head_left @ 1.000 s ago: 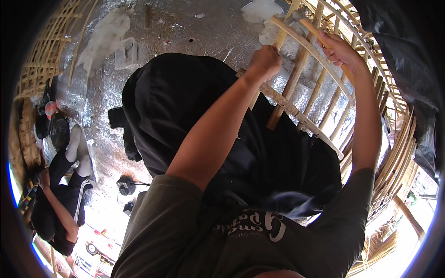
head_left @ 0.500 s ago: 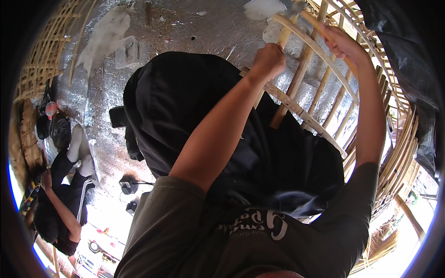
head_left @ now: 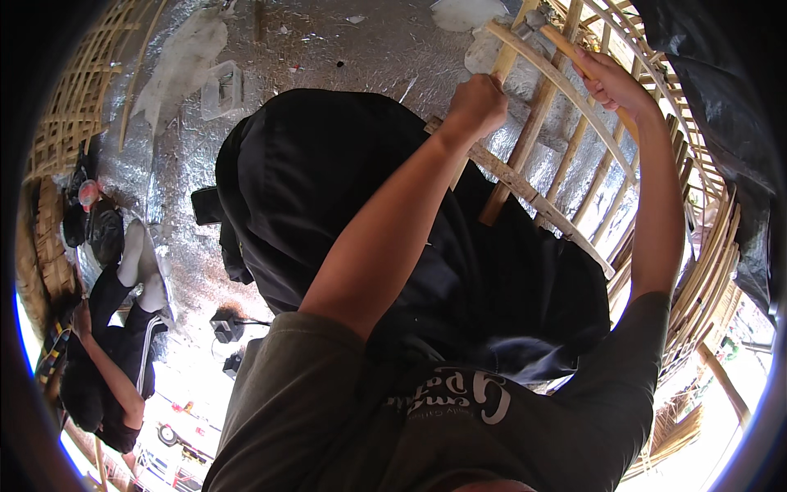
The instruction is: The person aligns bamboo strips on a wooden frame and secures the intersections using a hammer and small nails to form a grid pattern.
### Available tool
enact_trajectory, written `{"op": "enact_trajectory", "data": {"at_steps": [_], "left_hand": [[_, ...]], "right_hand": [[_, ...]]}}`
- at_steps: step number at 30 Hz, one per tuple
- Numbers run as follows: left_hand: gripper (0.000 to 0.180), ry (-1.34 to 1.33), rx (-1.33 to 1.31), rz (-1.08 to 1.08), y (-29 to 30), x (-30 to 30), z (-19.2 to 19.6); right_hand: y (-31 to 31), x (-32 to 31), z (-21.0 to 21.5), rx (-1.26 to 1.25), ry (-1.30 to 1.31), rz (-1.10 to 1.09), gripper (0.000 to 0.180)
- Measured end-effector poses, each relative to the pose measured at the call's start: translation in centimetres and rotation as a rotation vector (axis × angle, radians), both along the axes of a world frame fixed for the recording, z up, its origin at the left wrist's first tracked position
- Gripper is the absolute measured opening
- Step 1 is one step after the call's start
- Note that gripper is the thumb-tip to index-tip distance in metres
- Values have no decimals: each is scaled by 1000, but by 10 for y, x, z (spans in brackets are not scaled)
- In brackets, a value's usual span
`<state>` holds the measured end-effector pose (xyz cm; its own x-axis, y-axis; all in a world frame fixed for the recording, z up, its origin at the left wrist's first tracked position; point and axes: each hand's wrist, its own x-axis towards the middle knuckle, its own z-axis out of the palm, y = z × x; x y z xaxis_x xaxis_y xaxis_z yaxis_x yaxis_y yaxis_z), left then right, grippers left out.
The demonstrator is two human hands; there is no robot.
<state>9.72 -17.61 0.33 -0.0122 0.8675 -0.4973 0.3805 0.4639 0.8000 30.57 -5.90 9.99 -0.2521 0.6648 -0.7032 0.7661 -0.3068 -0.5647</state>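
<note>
Nearest is the person's grey shirt (head_left: 328, 353), then the black-clad lap (head_left: 320, 180), with the lower end of a bamboo frame (head_left: 534, 193) lying over its right side and the rest reaching out above the floor. The left hand (head_left: 478, 102) is closed in a fist around what looks like the leftmost slat (head_left: 505, 63), between the two crossbars; its fingertips are hidden. The right hand (head_left: 608, 82) is wrapped around the handle of a hammer (head_left: 566, 43), whose head sits by the far, curved crossbar (head_left: 566, 84), close to where it meets that slat; whether it touches cannot be told. For clean blows, the slat should be gripped firmly so that it does not twist, with the left fist well below the joint and out of the hammer's path. Short, square taps from the wrist would likely suit thin bamboo better than hard swings, which could split it; a steady lap would help stop the frame bouncing. Beyond lie the silvery floor sheet (head_left: 311, 41), a clear box (head_left: 223, 92) and, far left, a co-worker (head_left: 106, 361) seated apart.
</note>
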Motion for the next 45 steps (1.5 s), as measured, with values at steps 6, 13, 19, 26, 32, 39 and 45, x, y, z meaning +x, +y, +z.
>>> {"op": "enact_trajectory", "data": {"at_steps": [6,13,19,26,32,39,45], "left_hand": [[42,-17,7,4,2,1,1],[43,2,1,13,-1,0,-3],[46,3,56,3,-2,6,-7],[54,45,103,-30,1,5,-5],[53,35,152,-18,2,5,-14],[52,31,61,-7,-2,4,-5],[43,-26,27,16,-1,3,4]], "right_hand": [[3,-3,-5,35,97,-58,45],[4,-7,-5,67,-19,1,46],[3,12,-9,79,183,-122,47],[2,6,-1,79,130,-91,43],[5,6,-2,125,102,-84,43],[8,5,-1,130,109,-9,43],[8,7,1,149,169,-23,45]]}}
